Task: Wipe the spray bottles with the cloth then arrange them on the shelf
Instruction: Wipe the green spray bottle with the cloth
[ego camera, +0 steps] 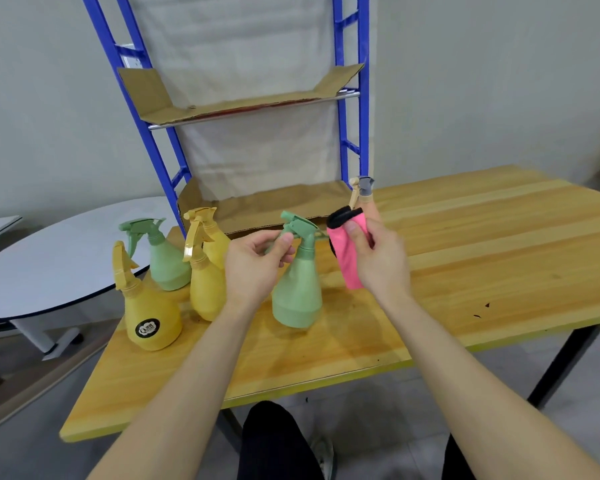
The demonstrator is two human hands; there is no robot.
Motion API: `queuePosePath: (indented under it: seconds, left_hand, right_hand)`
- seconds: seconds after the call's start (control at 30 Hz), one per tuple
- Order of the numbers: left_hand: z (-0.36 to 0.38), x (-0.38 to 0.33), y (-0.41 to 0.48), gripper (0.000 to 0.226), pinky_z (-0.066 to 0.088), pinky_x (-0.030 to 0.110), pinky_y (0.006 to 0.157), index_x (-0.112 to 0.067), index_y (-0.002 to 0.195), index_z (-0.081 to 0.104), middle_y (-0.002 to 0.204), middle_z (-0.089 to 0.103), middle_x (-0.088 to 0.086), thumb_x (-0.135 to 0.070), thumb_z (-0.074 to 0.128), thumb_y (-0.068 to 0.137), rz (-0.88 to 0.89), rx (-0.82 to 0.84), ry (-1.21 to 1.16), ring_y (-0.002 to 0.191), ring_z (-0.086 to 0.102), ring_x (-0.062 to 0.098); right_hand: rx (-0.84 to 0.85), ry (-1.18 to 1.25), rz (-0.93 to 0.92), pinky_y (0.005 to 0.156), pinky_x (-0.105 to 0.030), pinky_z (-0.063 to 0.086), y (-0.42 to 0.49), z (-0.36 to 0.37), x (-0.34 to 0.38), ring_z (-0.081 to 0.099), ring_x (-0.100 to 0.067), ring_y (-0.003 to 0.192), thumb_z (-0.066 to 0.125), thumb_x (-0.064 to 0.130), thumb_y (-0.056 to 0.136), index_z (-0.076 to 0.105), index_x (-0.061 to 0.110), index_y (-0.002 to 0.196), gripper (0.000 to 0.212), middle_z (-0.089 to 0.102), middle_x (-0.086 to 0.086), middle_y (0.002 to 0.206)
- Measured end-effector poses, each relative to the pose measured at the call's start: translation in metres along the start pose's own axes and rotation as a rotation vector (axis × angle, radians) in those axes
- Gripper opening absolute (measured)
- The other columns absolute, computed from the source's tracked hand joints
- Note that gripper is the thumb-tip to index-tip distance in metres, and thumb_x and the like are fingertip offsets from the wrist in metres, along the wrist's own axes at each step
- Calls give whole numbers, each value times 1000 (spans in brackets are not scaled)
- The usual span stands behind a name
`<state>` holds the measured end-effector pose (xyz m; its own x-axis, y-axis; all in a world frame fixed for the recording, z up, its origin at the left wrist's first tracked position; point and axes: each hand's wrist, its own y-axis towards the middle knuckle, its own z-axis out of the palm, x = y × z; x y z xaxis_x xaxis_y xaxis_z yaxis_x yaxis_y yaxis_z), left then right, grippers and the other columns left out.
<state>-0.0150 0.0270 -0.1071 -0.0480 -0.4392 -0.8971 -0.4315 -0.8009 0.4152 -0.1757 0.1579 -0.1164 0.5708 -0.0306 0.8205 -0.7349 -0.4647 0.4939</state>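
A green spray bottle [297, 292] stands upright on the wooden table [482, 258]. My left hand [253, 268] pinches its trigger. My right hand [381, 261] holds a pink cloth with a black edge [347, 251] just right of the bottle's nozzle. To the left stand a yellow bottle with a black label [151, 317], another green bottle [167, 261] and two yellow bottles [205, 289] close together. A beige bottle with a grey nozzle [361, 192] peeks out behind my right hand. The blue shelf [350, 133] rises behind, lined with cardboard.
A white round-edged table [49, 265] stands to the left, lower than the wooden one. The shelf's lower cardboard tray [267, 209] and upper one [239, 102] hold nothing visible. My legs show under the table's near edge.
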Motion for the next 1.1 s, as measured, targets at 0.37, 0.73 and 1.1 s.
queuePosePath:
  seconds: [0.37, 0.73, 1.1]
  left_hand:
    - [0, -1, -4, 17, 62, 45, 87, -27, 111, 84, 105, 79, -14, -32, 71, 102, 211, 219, 324, 97, 74, 7]
    - [1, -12, 23, 34, 52, 34, 91, -33, 116, 79, 106, 73, -15, -47, 86, 86, 336, 268, 573, 98, 62, 3]
    - [-5, -13, 26, 19, 58, 43, 80, -20, 107, 87, 92, 81, -6, -29, 87, 91, 290, 199, 521, 83, 72, 19]
  right_hand:
    - [229, 140, -11, 72, -38, 48, -7, 10, 19, 62, -16, 73, 45, 40, 114, 69, 16, 95, 39, 73, -3, 85]
    - [208, 366, 188, 86, -24, 52, -9, -14, 2, 69, -1, 96, 43, 40, 115, 77, 29, 109, 36, 78, 12, 102]
    - [363, 87, -101, 97, -32, 55, -13, 4, -1, 67, 0, 110, 60, 51, 103, 63, 29, 133, 37, 73, 18, 118]
